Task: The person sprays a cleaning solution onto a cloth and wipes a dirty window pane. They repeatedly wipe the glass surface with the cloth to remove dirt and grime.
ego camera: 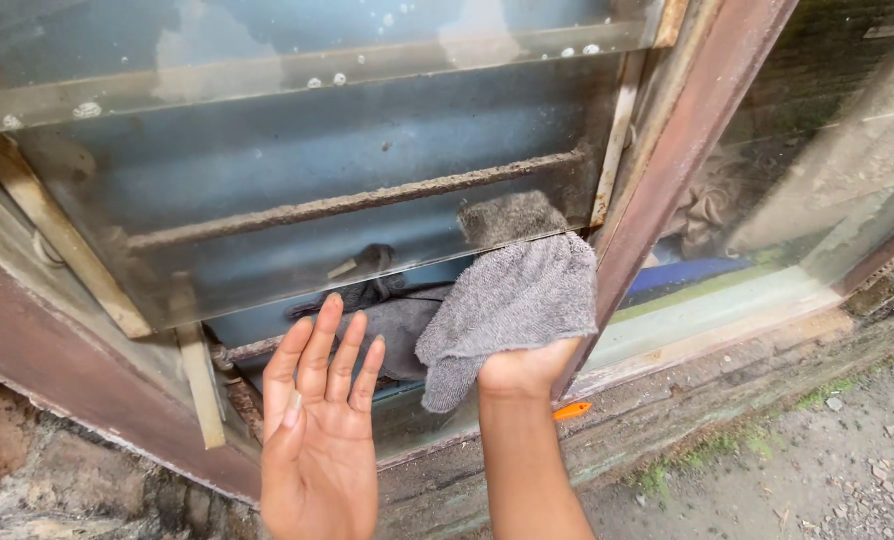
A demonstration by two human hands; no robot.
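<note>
Fingers of the right hand (pixel 527 368) press a grey cloth (pixel 512 300) flat against the window pane (pixel 297 180) at centre frame, beside the rusty red frame (pixel 667 170). Lower left, the left hand (pixel 317 430) is spread open, holding nothing. An orange object (pixel 572 410) lies on the sill.

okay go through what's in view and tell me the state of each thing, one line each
Left hand: open, fingers spread, holding nothing.
Right hand: pressing the grey cloth on the glass.
Grey cloth: draped over the right hand, flat on the pane.
Window pane: dirty, smeared, spotted.
Window frame: reddish, worn.
Orange object: lying on the sill.
</note>
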